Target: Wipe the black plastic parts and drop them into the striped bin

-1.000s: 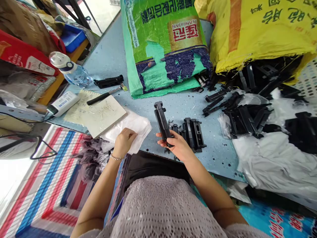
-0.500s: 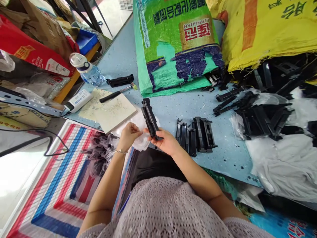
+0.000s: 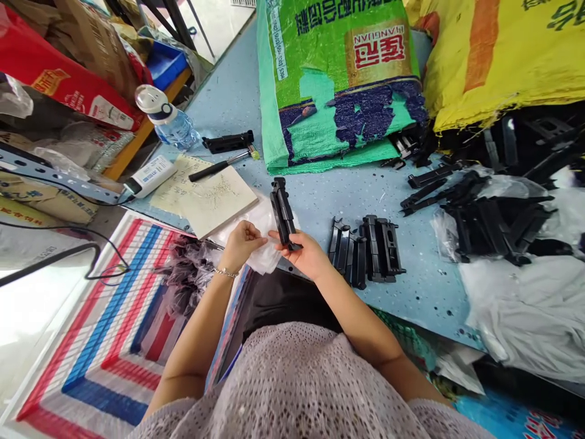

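Bright light; floor (image 3: 27, 323) at lower L blown out. Deep shadow under yellow sack (image 3: 516, 67). Held black part (image 3: 284, 213) sharp-ish, v. dark. Wide-angle stretch nr edges; blue bag (image 3: 507, 413) btm R blurry.

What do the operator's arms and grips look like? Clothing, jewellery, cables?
Left grip: ungloved, with a silvery bead- or chain-like bracelet at the wrist. Right grip: ungloved, nothing worn on the wrist. Both forearms are uncovered below the short sleeves of a greyish-mauve openwork knit top. No cables or markings visible on either arm.
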`<state>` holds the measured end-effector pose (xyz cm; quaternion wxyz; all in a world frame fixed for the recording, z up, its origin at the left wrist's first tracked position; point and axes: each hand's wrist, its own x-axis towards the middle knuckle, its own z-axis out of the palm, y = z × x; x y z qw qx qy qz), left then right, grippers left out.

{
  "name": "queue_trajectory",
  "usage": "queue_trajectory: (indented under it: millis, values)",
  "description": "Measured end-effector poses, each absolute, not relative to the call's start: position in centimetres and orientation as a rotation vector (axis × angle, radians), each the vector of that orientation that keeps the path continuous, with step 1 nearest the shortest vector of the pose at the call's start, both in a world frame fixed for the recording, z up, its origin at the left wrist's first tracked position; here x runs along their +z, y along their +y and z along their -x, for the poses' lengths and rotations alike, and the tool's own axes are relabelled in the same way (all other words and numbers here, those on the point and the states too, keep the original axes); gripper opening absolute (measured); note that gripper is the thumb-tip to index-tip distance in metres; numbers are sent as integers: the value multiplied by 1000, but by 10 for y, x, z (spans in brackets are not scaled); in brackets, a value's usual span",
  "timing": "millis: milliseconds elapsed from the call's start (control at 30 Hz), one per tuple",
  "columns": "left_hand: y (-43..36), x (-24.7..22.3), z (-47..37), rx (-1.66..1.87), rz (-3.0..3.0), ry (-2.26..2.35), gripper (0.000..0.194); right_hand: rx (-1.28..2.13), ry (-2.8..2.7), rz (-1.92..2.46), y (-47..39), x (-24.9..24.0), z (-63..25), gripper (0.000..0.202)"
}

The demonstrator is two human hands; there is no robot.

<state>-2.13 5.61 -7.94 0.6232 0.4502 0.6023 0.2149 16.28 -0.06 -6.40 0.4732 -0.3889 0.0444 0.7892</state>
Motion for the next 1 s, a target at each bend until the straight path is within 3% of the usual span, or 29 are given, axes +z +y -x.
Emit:
queue_trajectory:
  millis: [167,267,467,600,733,900,1000]
  values:
    - [57,-68,24,447,-1230,1414,35,1951,114,939,-3,-76,-158,26]
    - [62,-43,36,405,-1666,1453,6,1914,154,1013,-5,-89,-154,24]
    - [73,-17,42,8,-2223,1548,38,1877,14,1049,-15,-81,-164,24]
    - [75,-33,41,162,-2151,1376,48,2128,-44,773,-46,-65,-174,33]
    - [68,-40,52,241,-2105,1369,58,2447,301,485,-66,-70,-161,41]
    - [42,-38,57,251,-2195,1376,63,2465,437,405,-49,-81,-146,44]
    - [19,-37,44,295,-2230,1169,65,2367,275,637,-35,-77,-149,39]
